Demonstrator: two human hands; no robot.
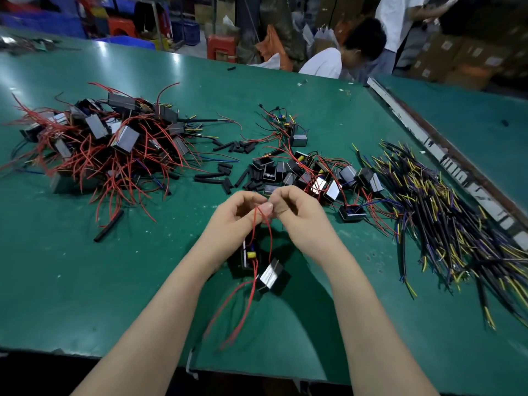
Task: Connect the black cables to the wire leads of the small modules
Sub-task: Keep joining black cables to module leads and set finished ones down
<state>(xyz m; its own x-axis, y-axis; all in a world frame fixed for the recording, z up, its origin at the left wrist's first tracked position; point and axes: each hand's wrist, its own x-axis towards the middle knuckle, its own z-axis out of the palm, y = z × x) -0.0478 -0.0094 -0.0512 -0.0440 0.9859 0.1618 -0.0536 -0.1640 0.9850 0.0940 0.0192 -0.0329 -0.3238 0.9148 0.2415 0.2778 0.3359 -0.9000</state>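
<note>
My left hand (238,214) and my right hand (297,212) meet above the green table, fingertips together, both pinching thin red wire leads (268,232). The leads run down to a small black module (248,257) with a yellow part, hanging below my left hand. A second black module with a silvery face (271,277) lies just under it, more red leads (243,310) trailing toward me. A heap of black cables with yellow and purple ends (445,221) lies at the right.
A big pile of modules with red leads (108,144) sits at the left. A smaller cluster of modules (311,175) and loose black sleeve pieces (228,178) lie beyond my hands. A person in white bends beyond the table's far edge (328,62).
</note>
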